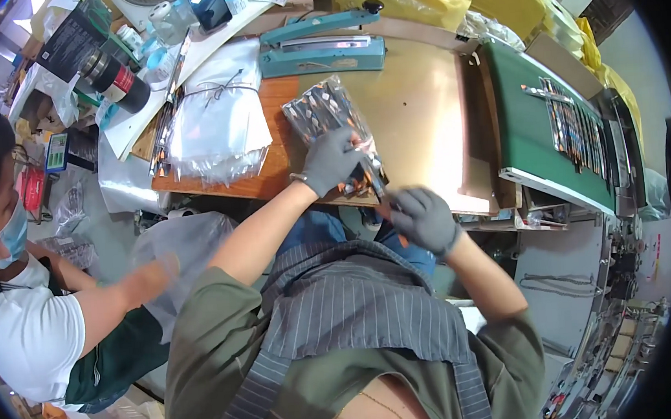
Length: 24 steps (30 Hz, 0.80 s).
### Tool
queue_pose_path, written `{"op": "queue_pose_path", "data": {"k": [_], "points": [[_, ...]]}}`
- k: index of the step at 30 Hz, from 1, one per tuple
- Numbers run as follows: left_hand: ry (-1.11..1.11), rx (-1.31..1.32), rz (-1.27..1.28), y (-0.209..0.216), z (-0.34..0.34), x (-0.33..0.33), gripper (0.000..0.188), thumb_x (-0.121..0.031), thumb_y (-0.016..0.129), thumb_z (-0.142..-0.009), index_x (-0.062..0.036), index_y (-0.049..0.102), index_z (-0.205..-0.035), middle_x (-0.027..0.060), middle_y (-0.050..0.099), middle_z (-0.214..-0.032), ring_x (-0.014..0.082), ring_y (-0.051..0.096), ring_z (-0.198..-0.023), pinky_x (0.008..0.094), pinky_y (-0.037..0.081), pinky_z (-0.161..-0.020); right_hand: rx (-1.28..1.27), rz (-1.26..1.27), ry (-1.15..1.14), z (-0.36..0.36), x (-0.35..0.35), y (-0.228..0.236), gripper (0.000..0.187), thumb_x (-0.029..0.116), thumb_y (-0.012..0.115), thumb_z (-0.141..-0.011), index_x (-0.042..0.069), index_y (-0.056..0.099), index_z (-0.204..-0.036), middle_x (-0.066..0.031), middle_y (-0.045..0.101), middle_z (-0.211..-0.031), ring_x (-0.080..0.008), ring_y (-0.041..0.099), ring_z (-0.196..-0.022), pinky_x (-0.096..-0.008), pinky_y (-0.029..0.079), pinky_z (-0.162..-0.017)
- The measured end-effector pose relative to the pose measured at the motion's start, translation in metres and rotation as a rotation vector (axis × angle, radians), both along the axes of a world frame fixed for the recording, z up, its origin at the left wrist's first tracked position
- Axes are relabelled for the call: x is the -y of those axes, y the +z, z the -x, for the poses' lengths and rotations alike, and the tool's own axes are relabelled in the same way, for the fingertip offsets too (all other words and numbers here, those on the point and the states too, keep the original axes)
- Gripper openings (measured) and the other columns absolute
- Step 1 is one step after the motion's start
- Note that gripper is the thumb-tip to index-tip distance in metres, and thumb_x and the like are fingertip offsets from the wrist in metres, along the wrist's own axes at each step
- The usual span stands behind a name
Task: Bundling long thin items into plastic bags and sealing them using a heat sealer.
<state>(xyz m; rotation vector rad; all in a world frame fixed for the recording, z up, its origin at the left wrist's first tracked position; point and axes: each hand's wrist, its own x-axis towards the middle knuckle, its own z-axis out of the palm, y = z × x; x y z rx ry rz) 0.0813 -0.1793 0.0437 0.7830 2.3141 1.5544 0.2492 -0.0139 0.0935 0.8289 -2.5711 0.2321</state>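
I see the left hand point(334, 161) on a glossy packet point(318, 104) of dark, orange-flecked pieces near the table's point(283, 162) front edge, grip unclear to me; the right hand point(425, 220) pinches a dark strip point(383, 206) at that edge.

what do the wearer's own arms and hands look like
The left hand and right hand wear plain, close-fitting dark-grey gloves. Loose olive-green fabric sleeves end near the elbows, leaving the forearms bare. A thin, pale band shows at the left wrist.
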Motion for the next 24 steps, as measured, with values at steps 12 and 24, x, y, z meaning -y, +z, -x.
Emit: {"op": "queue_pose_path", "data": {"k": [12,24], "points": [[0.072,-0.619,0.335,0.137,0.073,0.023,0.019,-0.021,0.056,-0.077,-0.0038,0.064,-0.076,0.0174,0.061,-0.066,0.0348,0.06,-0.067,0.0417,0.047,-0.062,0.013,0.37,-0.492,0.143,-0.031,0.086,0.032,0.027,0.054,-0.086,-0.001,0.06,-0.072,-0.0136,0.059,-0.06,-0.0219,0.059,-0.054,-0.033,0.046,-0.052],[0.019,-0.526,0.228,0.18,0.067,0.003,0.025,-0.017,0.049,-0.081,-0.0025,0.069,-0.077,0.0117,0.066,-0.068,0.0252,0.066,-0.067,0.0367,0.053,-0.067,0.356,0.835,-0.618,0.129,-0.077,0.122,0.021,0.018,0.053,-0.081,0.001,0.066,-0.08,-0.0071,0.062,-0.06,-0.0128,0.06,-0.05,-0.0262,0.048,-0.049]]}}
